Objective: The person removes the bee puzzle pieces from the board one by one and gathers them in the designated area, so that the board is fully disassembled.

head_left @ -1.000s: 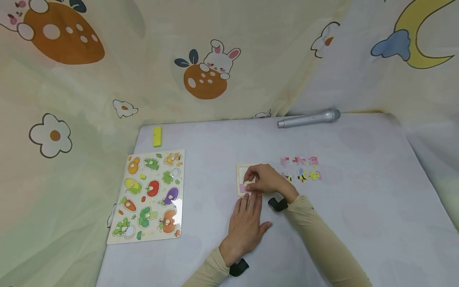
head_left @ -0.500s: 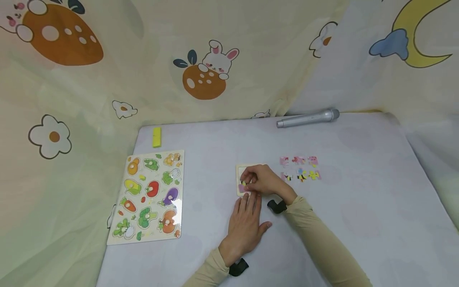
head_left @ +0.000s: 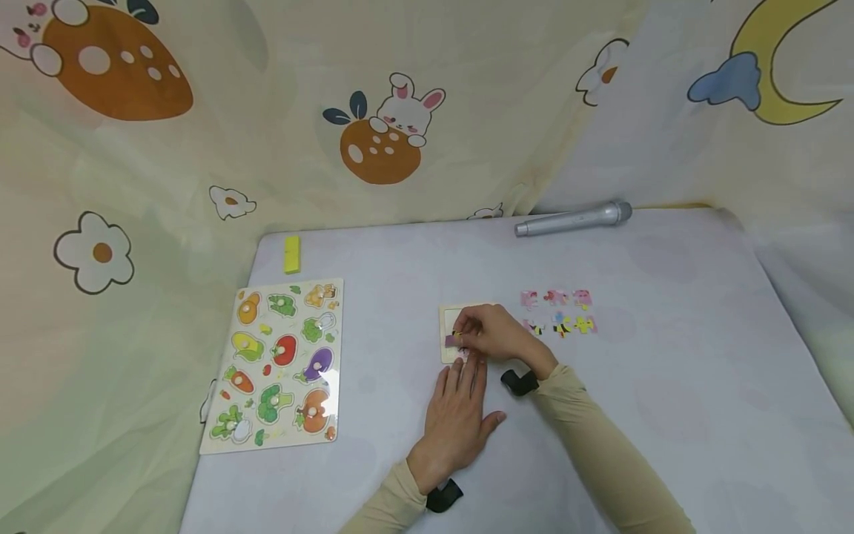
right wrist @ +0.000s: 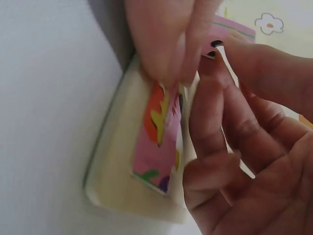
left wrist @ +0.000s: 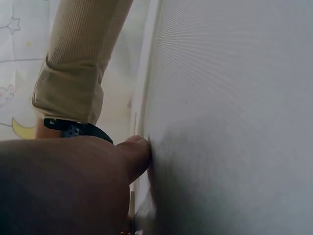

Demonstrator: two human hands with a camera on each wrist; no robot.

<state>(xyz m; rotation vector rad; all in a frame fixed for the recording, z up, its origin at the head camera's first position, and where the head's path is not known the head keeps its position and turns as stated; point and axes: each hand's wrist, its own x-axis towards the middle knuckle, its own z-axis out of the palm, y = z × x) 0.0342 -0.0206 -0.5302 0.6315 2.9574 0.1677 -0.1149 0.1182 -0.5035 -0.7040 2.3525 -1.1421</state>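
A small wooden puzzle tray (head_left: 443, 322) lies mid-table, partly covered by both hands. My right hand (head_left: 500, 331) is over it and pinches a pink jigsaw piece (right wrist: 242, 30) with black marks between thumb and fingers. The held piece is tilted up from the tray. Other pink pieces (right wrist: 154, 164) with orange and yellow print lie inside the tray's near side. My left hand (head_left: 457, 426) lies palm down, with straight fingers reaching the tray's near edge. Its fingertips press on the pieces there in the right wrist view.
Several loose jigsaw pieces (head_left: 562, 325) lie in two rows right of the tray. A vegetable knob puzzle board (head_left: 273, 371) is on the left. A yellow block (head_left: 292, 255) and a silver toy microphone (head_left: 574, 220) lie near the back edge. Printed curtains hang behind.
The piece in my right hand has changed its tilt over the tray. That hand shifted slightly left, then back right. My left hand has stayed in place.
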